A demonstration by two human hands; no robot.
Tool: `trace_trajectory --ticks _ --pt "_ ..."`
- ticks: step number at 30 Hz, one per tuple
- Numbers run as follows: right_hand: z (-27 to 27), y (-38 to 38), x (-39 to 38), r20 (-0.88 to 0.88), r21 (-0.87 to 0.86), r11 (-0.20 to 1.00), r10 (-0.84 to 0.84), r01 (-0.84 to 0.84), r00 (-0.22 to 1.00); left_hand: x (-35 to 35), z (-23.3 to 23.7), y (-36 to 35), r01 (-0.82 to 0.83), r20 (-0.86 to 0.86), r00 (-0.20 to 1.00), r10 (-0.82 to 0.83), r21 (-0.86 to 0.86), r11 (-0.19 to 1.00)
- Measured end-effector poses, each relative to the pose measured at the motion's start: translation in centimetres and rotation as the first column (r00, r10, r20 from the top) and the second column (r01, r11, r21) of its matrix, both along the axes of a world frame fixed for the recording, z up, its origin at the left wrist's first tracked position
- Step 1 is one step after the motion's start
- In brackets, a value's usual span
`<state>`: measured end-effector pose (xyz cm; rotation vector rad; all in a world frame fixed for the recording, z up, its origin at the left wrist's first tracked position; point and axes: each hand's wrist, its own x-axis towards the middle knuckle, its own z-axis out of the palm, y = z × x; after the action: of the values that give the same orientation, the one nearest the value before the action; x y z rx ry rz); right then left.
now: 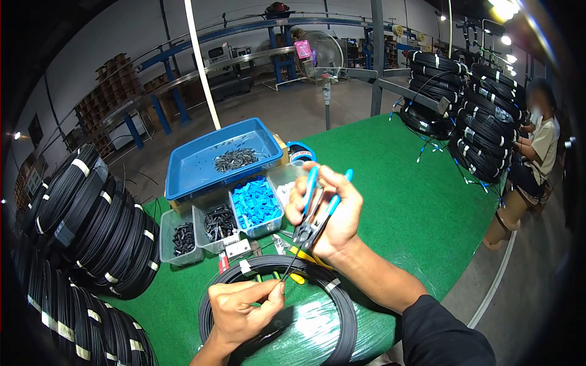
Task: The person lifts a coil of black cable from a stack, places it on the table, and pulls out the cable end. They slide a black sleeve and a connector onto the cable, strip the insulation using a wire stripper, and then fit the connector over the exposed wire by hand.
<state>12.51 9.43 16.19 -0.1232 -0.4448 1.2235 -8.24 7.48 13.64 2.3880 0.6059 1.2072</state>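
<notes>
My right hand (342, 216) is wrapped round blue-handled wire strippers (332, 204), whose dark jaws point down toward me. A thin black cable (292, 265) runs up from my left hand to the jaws. My left hand (247, 310) pinches this cable between thumb and forefinger, close over the coil. Under both hands lies a coil of black cable (347, 317) bound with white tape. Yellow-handled pliers (297, 278) lie partly hidden inside the coil's far side. Beyond it, a red-handled tool (223, 263) and a small white block (238, 249) rest on the green table.
Clear bins hold black pieces (218, 222), blue connectors (256, 204) and white pieces (284, 192). Behind them stands a blue tray (183, 165) with dark scraps. Cable coils are stacked at left (113, 238) and far right (485, 131). A person (543, 143) is beside the right stack.
</notes>
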Motion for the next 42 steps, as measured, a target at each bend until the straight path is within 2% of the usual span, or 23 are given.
trace_trajectory --ticks 4,6,8,10,12,16,18,19,20,22,23,24,26,27,31,32,34,35,36,38,39,40,42 --pt "1.1 0.4 4.9 -0.082 0.036 0.971 -0.233 0.237 0.969 -0.8 1.1 0.1 0.051 -0.001 0.999 -0.052 -0.119 0.992" --pt "1.2 0.0 5.7 -0.056 0.028 0.964 -0.262 0.264 0.963 -0.4 1.2 0.2 0.051 0.089 0.996 -0.03 -0.246 0.968" --pt "1.1 0.1 5.5 -0.028 -0.008 0.965 -0.264 0.264 0.964 -0.6 1.3 1.0 0.05 0.071 0.997 -0.029 -0.301 0.952" --pt "0.6 0.4 4.8 0.055 0.004 0.971 -0.241 0.241 0.969 -0.7 0.9 1.4 0.082 0.174 0.985 0.011 -0.515 0.853" --pt "0.1 0.9 3.5 0.177 -0.019 0.975 -0.216 0.223 0.96 -1.2 0.6 2.2 0.112 0.211 0.977 0.017 -0.582 0.805" --pt "-1.3 2.0 0.8 0.454 -0.07 0.979 -0.14 0.192 0.88 -2.0 0.1 2.7 0.081 0.202 0.978 0.056 -0.607 0.79" --pt "-1.7 2.8 0.9 0.689 -0.126 0.983 -0.011 0.134 0.725 -2.3 0.0 3.1 0.05 0.148 0.988 0.041 -0.56 0.827" --pt "-2.2 3.3 0.7 0.766 -0.105 0.977 -0.04 0.186 0.641 -2.5 0.1 3.3 0.04 0.116 0.993 0.028 -0.54 0.841" --pt "-2.7 3.8 0.8 0.9 -0.085 0.964 -0.034 0.253 0.434 -2.7 -0.1 3.6 0.033 0.119 0.992 0.037 -0.541 0.84" --pt "-3.8 5.0 1.1 0.994 -0.038 0.955 0.005 0.293 0.11 -3.0 -0.5 4.5 0.022 0.085 0.996 0.027 -0.526 0.85" --pt "-4.6 5.5 1.1 0.987 0.154 0.923 -0.127 0.352 -0.099 -3.1 -0.4 4.7 0.039 0.1 0.995 0.017 -0.532 0.846" --pt "-5.2 5.4 1.2 0.986 0.159 0.928 -0.129 0.336 -0.108 -3.2 -0.5 5.2 0.05 0.088 0.996 -0.004 -0.532 0.845" --pt "-5.2 5.5 0.8 0.942 0.235 0.916 -0.134 0.323 -0.307 -3.4 -1.2 6.4 0.041 0.061 0.998 -0.006 -0.581 0.813" --pt "-4.7 5.3 0.4 0.953 0.103 0.939 0.001 0.327 -0.304 -3.5 -1.7 7.1 0.02 0.032 0.999 -0.002 -0.559 0.829" --pt "-4.7 5.9 -0.6 0.949 0.062 0.971 0.013 0.229 -0.314 -4.1 -2.6 7.1 0.023 0.072 0.997 0.018 -0.534 0.845" --pt "-4.5 6.2 -1.3 0.98 -0.088 0.979 0.118 0.186 -0.158 -4.5 -1.9 6.4 0.051 0.052 0.998 -0.028 -0.512 0.858" --pt "-4.2 7.1 -2.4 0.986 -0.088 0.995 0.093 0.037 -0.139 -5.4 -1.5 5.5 0.204 0.07 0.979 -0.193 -0.453 0.868" --pt "-3.5 7.3 -3.2 0.966 -0.139 0.99 0.139 0.017 -0.219 -5.7 -1.6 4.9 0.281 0.102 0.959 -0.264 -0.45 0.847" --pt "-3.2 7.7 -4.1 0.95 -0.066 0.995 0.04 -0.074 -0.31 -5.8 -1.6 4.3 0.357 0.132 0.933 -0.334 -0.44 0.824" --pt "-3.1 8.9 -6.2 0.893 0.032 0.952 -0.165 -0.306 -0.418 -5.8 -1.4 2.9 0.387 0.134 0.922 -0.363 -0.278 0.879" --pt "-2.9 9.3 -7.5 0.885 -0.101 0.926 -0.083 -0.363 -0.458 -5.8 -1.4 2.4 0.392 0.16 0.918 -0.363 -0.229 0.891" --pt "-2.7 9.7 -8.9 0.863 -0.104 0.896 -0.135 -0.432 -0.487 -5.8 -1.6 1.9 0.396 0.183 0.913 -0.364 -0.182 0.9" --pt "-3.1 10.7 -11.6 0.877 -0.029 0.783 -0.279 -0.621 -0.392 -6.2 -2.1 1.8 0.396 0.195 0.911 -0.364 -0.163 0.903"
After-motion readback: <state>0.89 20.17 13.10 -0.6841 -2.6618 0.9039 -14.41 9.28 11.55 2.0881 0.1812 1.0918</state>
